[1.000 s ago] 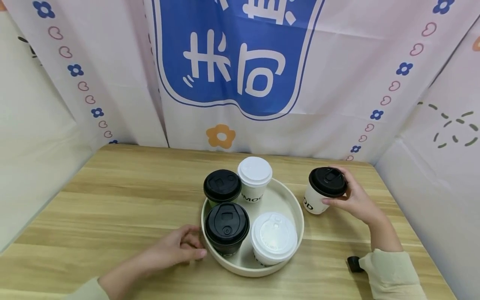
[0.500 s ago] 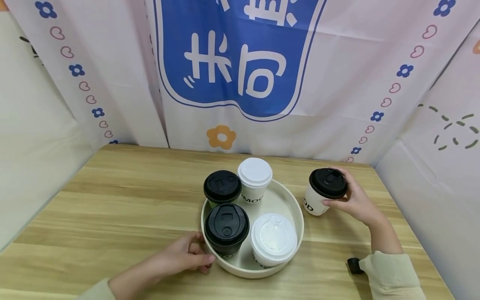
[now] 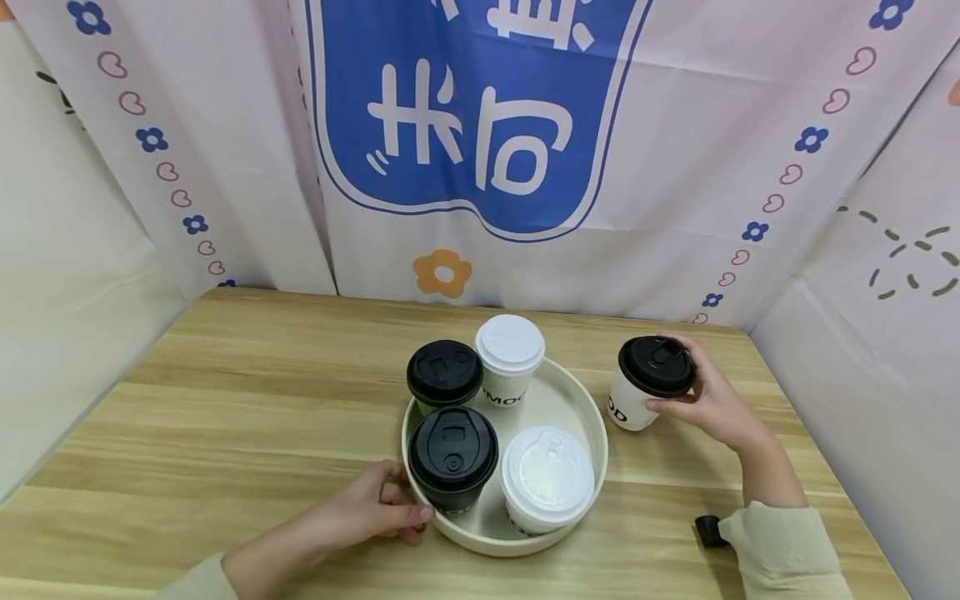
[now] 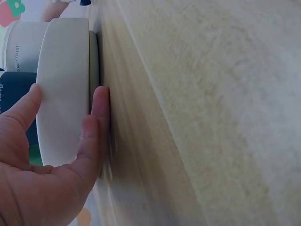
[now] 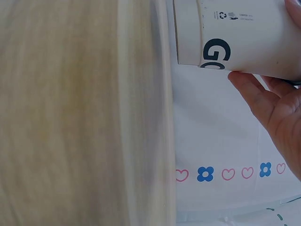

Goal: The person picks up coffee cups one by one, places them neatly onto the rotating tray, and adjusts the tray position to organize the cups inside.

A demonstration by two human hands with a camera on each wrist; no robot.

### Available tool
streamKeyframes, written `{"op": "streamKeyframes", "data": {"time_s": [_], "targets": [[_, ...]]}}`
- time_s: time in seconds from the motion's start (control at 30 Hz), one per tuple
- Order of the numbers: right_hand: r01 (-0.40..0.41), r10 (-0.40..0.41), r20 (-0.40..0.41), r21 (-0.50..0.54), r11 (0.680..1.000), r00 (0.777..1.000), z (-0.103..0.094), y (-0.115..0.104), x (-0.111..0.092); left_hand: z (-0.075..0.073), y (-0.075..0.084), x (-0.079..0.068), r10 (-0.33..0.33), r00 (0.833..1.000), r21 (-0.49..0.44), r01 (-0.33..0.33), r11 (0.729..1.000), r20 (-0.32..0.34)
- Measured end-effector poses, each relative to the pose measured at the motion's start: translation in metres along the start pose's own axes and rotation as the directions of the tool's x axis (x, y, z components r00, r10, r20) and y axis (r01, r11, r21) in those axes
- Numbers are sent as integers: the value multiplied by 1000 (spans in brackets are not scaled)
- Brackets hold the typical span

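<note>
My left hand (image 3: 367, 507) grips the near left side of a round cream tray (image 3: 567, 408). In the left wrist view the thumb lies at the rim of the tray wall (image 4: 65, 89) and the fingers reach along its base, close to the table. On the tray stand two black-lidded cups, a dark one (image 3: 453, 454) in front of one with some green (image 3: 445, 371), and two white-lidded paper cups (image 3: 547, 475). To the right of the tray, my right hand (image 3: 712, 408) holds a white paper coffee cup (image 3: 630, 402) with a black lid, its fingers and thumb around the upper part.
The wooden table (image 3: 285, 375) has a printed cloth (image 3: 675, 167) hanging behind it and pale cloth walls on both sides. A small black object (image 3: 708, 530) shows at the right sleeve. Bare table lies left of the tray.
My left hand has moved slightly right and closed on the tray's edge, its thumb now at the rim. The right hand and its coffee cup have hardly moved.
</note>
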State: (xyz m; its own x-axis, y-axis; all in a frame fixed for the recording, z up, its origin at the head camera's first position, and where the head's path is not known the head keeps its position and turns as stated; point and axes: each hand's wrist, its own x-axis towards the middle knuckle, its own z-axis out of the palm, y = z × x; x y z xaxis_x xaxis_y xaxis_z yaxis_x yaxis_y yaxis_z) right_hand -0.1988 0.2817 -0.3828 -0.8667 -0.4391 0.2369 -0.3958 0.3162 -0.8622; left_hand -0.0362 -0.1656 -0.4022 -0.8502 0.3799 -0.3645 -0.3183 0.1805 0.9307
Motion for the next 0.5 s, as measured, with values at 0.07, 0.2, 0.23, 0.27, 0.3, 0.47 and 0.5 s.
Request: {"op": "streamKeyframes", "data": {"time_s": [0.07, 0.2, 0.23, 0.27, 0.3, 0.47, 0.5], "targets": [[0, 0, 1, 0, 1000, 1000, 0, 1, 0, -1, -1, 1, 3, 1000, -22, -3, 1000, 3], [2, -2, 1, 2, 1000, 1000, 0, 1, 1, -3, -4, 2, 10, 1000, -53, -9, 999, 5], [3, -3, 1, 3, 1000, 1000, 0, 1, 1, -4, -5, 2, 9, 1000, -59, -9, 998, 5], [3, -3, 0, 3, 1000, 1000, 0, 1, 1, -5, -5, 2, 11, 1000, -61, -10, 998, 5], [3, -3, 0, 3, 1000, 1000, 0, 1, 1, -5, -6, 2, 12, 1000, -63, -12, 998, 4], [2, -2, 0, 4, 1000, 1000, 0, 0, 0, -10, -7, 3, 25, 1000, -70, -25, 997, -3], [1, -1, 1, 3, 1000, 1000, 0, 0, 0, -11, -7, 4, 27, 1000, -71, -28, 997, -4]]}}
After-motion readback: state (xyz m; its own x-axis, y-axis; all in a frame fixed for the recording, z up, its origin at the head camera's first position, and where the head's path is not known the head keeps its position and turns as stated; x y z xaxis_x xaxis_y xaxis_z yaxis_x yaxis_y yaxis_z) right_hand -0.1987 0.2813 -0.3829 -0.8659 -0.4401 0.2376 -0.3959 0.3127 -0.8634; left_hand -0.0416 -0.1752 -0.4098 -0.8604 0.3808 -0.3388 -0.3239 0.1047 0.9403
